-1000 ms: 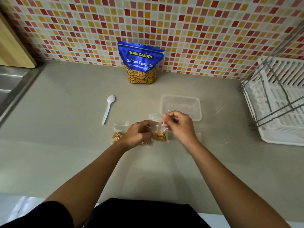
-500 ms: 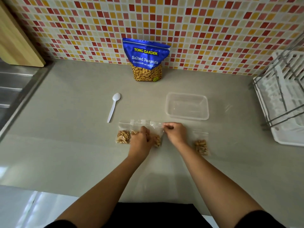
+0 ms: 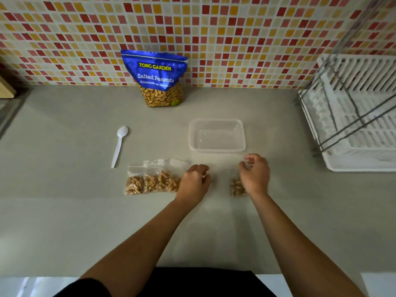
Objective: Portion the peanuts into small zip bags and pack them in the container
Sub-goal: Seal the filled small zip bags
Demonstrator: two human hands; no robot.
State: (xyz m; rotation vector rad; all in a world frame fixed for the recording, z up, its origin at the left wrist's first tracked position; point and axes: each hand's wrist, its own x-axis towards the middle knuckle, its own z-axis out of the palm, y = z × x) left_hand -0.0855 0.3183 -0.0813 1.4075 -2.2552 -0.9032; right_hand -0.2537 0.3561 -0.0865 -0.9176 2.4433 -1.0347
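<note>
Three small zip bags of peanuts (image 3: 152, 182) lie overlapping in a row on the counter. My left hand (image 3: 194, 182) rests at the right end of that row, fingers loosely curled, holding nothing that I can see. A fourth small bag of peanuts (image 3: 235, 188) lies apart to the right, partly hidden under my right hand (image 3: 255, 173), which hovers over its top with fingers loosely curled and spread. The clear plastic container (image 3: 216, 147) stands empty just behind both hands. The blue Salted Peanuts pouch (image 3: 157, 78) stands upright against the tiled wall.
A white plastic spoon (image 3: 119, 144) lies left of the container. A white dish rack with a wire frame (image 3: 353, 116) fills the right side. A sink edge (image 3: 8, 116) and a wooden board (image 3: 6, 91) sit at far left.
My right hand let go of the middle bag's top and moved right, over the separate bag. My left hand slid right, off the bags to the row's end.
</note>
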